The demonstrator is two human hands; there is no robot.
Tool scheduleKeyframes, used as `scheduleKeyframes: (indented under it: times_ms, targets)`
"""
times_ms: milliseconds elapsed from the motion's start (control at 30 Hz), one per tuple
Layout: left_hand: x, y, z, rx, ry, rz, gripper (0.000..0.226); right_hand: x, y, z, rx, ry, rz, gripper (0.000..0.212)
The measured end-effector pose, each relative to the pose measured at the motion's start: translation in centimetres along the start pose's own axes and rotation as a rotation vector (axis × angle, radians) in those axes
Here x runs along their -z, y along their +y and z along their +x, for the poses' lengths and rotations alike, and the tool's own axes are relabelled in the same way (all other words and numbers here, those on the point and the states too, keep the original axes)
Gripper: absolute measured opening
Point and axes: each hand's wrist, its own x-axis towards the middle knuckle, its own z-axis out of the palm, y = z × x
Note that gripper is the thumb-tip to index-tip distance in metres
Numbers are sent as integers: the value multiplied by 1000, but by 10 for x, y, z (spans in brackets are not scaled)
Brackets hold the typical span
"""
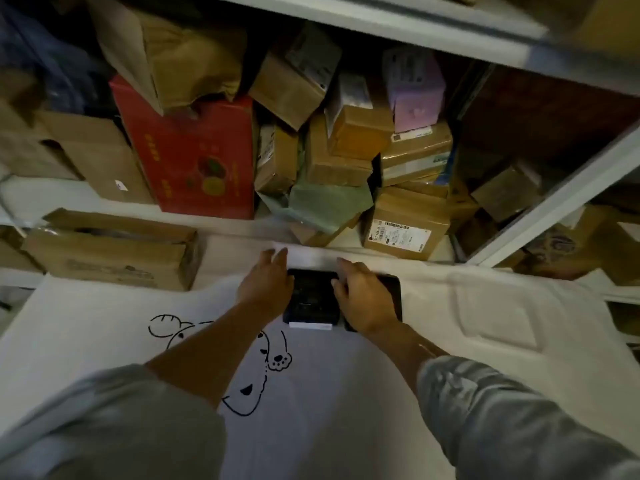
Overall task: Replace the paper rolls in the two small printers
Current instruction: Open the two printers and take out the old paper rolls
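You are standing in a storeroom or parcel stockroom. Grey metal shelving (pixel 450 36) in front of you is crammed with taped brown cardboard parcels (pixel 405 230) bearing shipping labels, a red carton (pixel 194 157), and a long box (pixel 114 251) lying on the white cloth-covered surface (pixel 485 306).

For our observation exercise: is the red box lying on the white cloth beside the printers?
No: the red box stands on the shelf behind, while the two printers sit on the white cloth.

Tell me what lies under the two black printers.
Both printers sit on a white cloth printed with a black cartoon drawing. The left hand and right hand cover parts of them, and whatever is beneath the cloth is hidden.
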Motion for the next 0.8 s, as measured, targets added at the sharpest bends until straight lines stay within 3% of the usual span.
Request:
scheduleKeyframes:
  times_ms: [133, 267, 500, 600, 733, 800]
  targets:
    - [-9, 0, 7, 109, -181, -8, 39, -18, -12, 21, -207, -166, 374, 38]
    - [-19, -1, 11, 132, -182, -99, 41, -27, -20, 33, -335, -226, 418, 51]
    - [-33, -4, 11, 153, -279, -132, 85, -36, -6, 32, -493, -193, 460, 53]
    - [-36, -5, 5, 121, -349, -36, 109, -44, 2, 27, -561, -169, 532, 44]
    - [-37, -8, -1, 75, -329, 65, 112, -51, 11, 23, -548, -207, 443, 40]
    - [-40, -11, -4, 72, -307, 79, 112, -54, 13, 16, -437, -275, 317, 57]
